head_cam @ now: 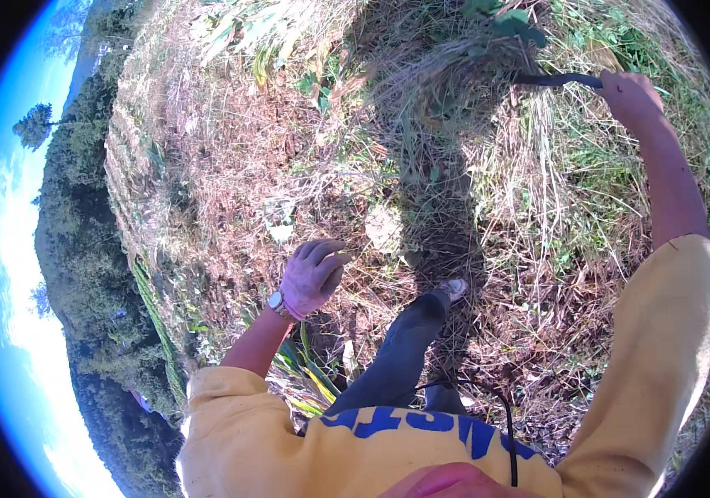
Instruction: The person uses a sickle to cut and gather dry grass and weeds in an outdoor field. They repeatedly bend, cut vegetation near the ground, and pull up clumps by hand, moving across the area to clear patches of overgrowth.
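My right hand, at the upper right with the arm stretched out, is closed around the handle of a dark curved cutting tool, perhaps a sickle. The tool's far end reaches into a mound of dry and green grass, which partly hides it. My left hand, in a pale glove with a wristwatch at the wrist, hangs over the cut ground left of centre. Its fingers are slightly bent and hold nothing.
Dry stalks and cut grass cover the ground. Long green leaves grow beside my leg, near my shoe. A pale stone-like patch lies ahead. A dark cord hangs at my chest. Wooded hills stand at left.
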A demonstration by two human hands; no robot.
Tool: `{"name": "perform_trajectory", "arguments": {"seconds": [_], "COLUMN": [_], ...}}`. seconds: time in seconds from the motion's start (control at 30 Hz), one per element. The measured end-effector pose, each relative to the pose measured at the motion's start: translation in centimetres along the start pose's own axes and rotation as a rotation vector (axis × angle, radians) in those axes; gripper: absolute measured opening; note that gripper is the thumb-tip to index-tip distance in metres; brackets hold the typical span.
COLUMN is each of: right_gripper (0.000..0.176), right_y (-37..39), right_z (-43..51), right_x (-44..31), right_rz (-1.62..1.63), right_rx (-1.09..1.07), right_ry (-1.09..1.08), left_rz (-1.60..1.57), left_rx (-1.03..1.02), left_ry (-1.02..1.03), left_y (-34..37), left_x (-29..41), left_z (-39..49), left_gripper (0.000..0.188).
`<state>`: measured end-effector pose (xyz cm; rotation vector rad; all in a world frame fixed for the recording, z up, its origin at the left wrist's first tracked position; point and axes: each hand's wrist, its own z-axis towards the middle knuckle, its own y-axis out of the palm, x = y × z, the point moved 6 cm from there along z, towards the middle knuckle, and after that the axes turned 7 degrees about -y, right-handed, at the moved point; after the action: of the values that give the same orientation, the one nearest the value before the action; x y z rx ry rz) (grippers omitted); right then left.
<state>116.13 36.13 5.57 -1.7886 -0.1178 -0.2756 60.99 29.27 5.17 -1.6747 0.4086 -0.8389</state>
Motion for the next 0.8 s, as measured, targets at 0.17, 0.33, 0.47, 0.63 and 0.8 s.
{"name": "perform_trajectory", "arguments": {"seconds": [0.17, 0.33, 0.47, 0.63, 0.8], "right_gripper": [0.023, 0.027, 0.029, 0.03, 0.03], "right_y": [5.0, 7.1, -0.7, -6.0, -6.2], "right_z": [-2.1, -6.4, -12.6, -23.3, -34.4], "right_x": [9.9, 7.2, 3.4, 0.8, -0.6], "right_rz": [0.03, 0.648, 1.172, 1.553, 1.949], "right_rx": [-0.161, -0.562, -0.503, -0.408, -0.197], "right_ry": [0.216, 0.532, 0.325, 0.305, 0.543], "left_rz": [-0.21, -0.12, -0.04, 0.035, -0.024], "left_rx": [-0.106, -0.56, -0.76, -0.799, -0.786], "left_ry": [-0.26, -0.358, -0.544, -0.645, -0.678], "left_y": [1.7, 7.4, 9.1, 8.6, 7.5], "left_x": [-2.2, -1.9, -1.9, -2.0, -1.7], "left_z": [-11.4, -17.9, -21.1, -23.9, -26.0], "left_gripper": [0.022, 0.02, 0.025, 0.032, 0.033]}}
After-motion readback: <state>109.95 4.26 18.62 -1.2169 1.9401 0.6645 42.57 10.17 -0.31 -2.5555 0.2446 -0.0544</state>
